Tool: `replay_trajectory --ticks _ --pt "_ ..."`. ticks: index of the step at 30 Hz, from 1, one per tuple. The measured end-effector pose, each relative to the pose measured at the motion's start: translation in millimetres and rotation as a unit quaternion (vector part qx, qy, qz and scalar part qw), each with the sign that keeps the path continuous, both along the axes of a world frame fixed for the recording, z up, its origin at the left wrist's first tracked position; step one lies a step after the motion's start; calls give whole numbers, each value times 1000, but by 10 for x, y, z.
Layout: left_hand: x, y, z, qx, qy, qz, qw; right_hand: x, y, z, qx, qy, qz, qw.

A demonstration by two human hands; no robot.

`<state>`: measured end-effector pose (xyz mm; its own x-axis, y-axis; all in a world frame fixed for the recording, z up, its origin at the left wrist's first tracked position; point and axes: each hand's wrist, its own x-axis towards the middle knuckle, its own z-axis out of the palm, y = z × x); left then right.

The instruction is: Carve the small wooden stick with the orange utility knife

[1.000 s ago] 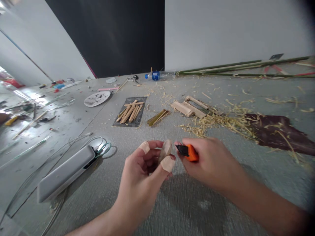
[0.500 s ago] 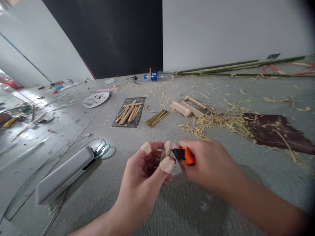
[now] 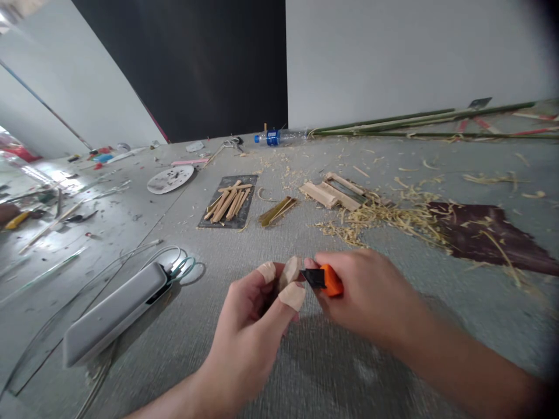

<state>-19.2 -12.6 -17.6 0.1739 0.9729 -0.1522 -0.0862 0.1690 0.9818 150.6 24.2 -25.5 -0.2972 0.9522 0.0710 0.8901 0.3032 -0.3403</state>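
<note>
My left hand (image 3: 251, 317), with tape wrapped on the thumb tip and forefinger tip, pinches a small pale bamboo piece (image 3: 290, 269) upright between them. My right hand (image 3: 371, 294) grips an orange utility knife (image 3: 325, 280) with a black head, whose tip sits against the right side of the bamboo piece. Both hands hover low over the grey floor covering, near its front middle.
A grey power bank (image 3: 111, 314) with cables lies to the left. Further back sit a dark mat with several bamboo sticks (image 3: 227, 202), green strips (image 3: 276, 210), split bamboo blocks (image 3: 334, 192), shavings (image 3: 384, 218), a dark sheet (image 3: 484, 235), a white plate (image 3: 170, 178), a water bottle (image 3: 275, 137) and long bamboo poles (image 3: 428, 119).
My left forefinger has curled in closer to the bamboo piece. Both hands and the knife shifted slightly left and down, the knife tip staying against the piece.
</note>
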Motion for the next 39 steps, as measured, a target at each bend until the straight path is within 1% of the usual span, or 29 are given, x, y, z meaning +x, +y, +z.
replay_trajectory --ticks 6,14,21,24,26,29,31,35,39 --pt "7 6 18 -2 -6 -20 1000 0 0 -16 3 -2 8 1000" --pt "-32 -26 -63 8 7 -35 999 -6 -5 4 3 -8 10 1000" --pt "-35 -10 -3 -13 14 -60 998 -13 5 -10 -3 -10 10 1000" --pt "-35 -12 -24 -5 16 -59 998 -17 14 -1 -12 -15 6 1000" --pt "-38 -16 -68 19 46 -60 997 -18 12 13 -26 -14 7 1000" --pt "-45 -26 -141 57 132 -57 988 -24 -6 26 -37 -17 12 999" --pt "-49 -32 -169 69 169 -46 982 -32 -25 29 -35 -20 10 999" --pt "-47 -39 -170 75 176 -40 981 -51 -61 39 -15 -30 4 999" --pt "-32 -37 -163 55 154 -37 986 -64 -91 52 4 -61 -12 998"
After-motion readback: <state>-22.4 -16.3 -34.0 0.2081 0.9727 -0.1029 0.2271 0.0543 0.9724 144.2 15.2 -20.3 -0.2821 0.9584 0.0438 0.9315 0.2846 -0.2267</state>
